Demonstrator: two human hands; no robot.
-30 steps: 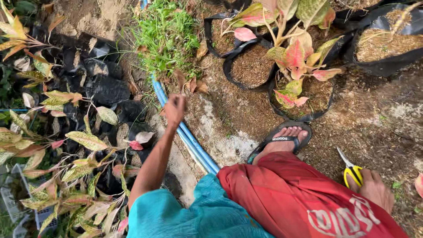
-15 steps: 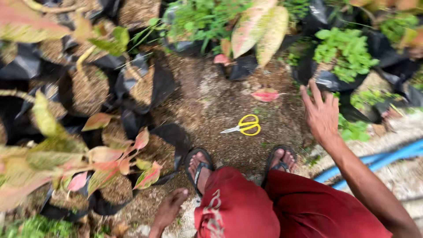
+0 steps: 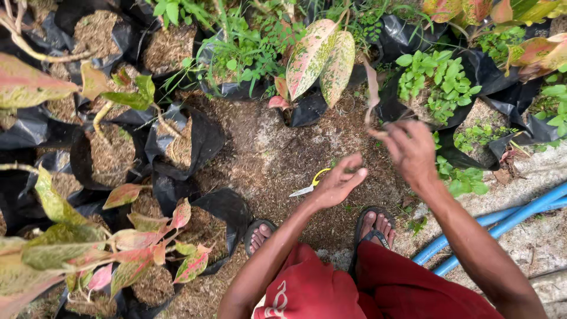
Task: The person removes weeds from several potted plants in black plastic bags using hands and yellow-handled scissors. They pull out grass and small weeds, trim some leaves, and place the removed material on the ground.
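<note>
Right hand (image 3: pixel 411 150) pinches a plucked dry leaf (image 3: pixel 372 97); left hand (image 3: pixel 338 184) spread above idle scissors (image 3: pixel 310 186); more potted plants (image 3: pixel 319 59) untrimmed

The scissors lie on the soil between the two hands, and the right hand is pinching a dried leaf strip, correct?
Not quite: in the head view the scissors lie beside the left hand, partly behind it. The right hand does pinch the dried leaf strip.

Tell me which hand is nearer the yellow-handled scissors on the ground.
The left hand: it hovers directly over the scissors, partly covering their handles. The right hand is farther off to the right, raised, pinching a dry leaf strip.
</note>
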